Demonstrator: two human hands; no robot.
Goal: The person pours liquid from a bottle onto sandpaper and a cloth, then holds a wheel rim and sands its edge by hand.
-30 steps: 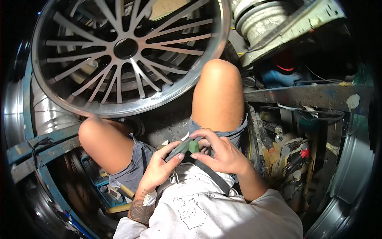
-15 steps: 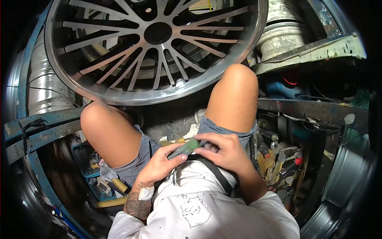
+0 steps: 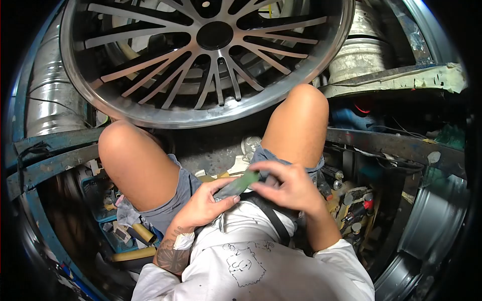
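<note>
Low in front of my lap, my left hand [image 3: 212, 202] is closed round a small grey and green piece [image 3: 244, 184], its thumb lying along the near side. The piece is blurred, so I cannot tell exactly what it is. My right hand [image 3: 287, 186] is curled at the green end, with thumb and forefinger apart; whether it touches the piece is unclear. A large multi-spoke wheel rim [image 3: 216, 116] with black and machined faces lies beyond my knees.
Metal wheel barrels [image 3: 359, 55] stand at the upper right, beside a worn ledge [image 3: 401, 78]. Blue baskets [image 3: 104, 216] with scraps and yellow rolls [image 3: 143, 234] are at lower left. Cans and tools, one red-tipped [image 3: 368, 204], crowd the right side.
The view has shifted slightly, and the rim appears further right. My right hand's fingers have spread wider and show more of the green end. My left hand keeps its hold.
</note>
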